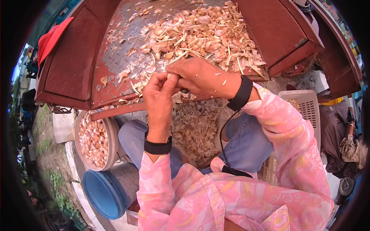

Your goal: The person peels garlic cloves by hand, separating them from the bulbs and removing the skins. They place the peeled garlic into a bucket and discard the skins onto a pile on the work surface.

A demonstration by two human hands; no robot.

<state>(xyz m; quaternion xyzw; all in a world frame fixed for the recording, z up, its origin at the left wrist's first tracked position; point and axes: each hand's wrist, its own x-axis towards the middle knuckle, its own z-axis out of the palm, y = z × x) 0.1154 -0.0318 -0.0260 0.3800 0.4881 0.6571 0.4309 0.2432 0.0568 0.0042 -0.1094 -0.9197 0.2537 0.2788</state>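
Note:
A heap of garlic cloves, skins and dry stems (208,32) lies on the red metal truck-bed surface (111,65). Over its near edge my two hands meet, fingertips together. My left hand (160,94) is pinched, its thumb and forefinger pressed on something too small to make out. From the right, my right hand (200,75) reaches across with its fingers curled against the left fingertips; what it grips is hidden. Bits of skin stick to the back of my right hand. Both wrists wear black bands.
A bucket of garlic cloves (93,140) stands at the lower left beside a blue-lidded bucket (106,194). Skins (196,127) cover the ground between my knees. A pale plastic crate (308,109) is at the right, and a red cloth (52,40) hangs at the upper left.

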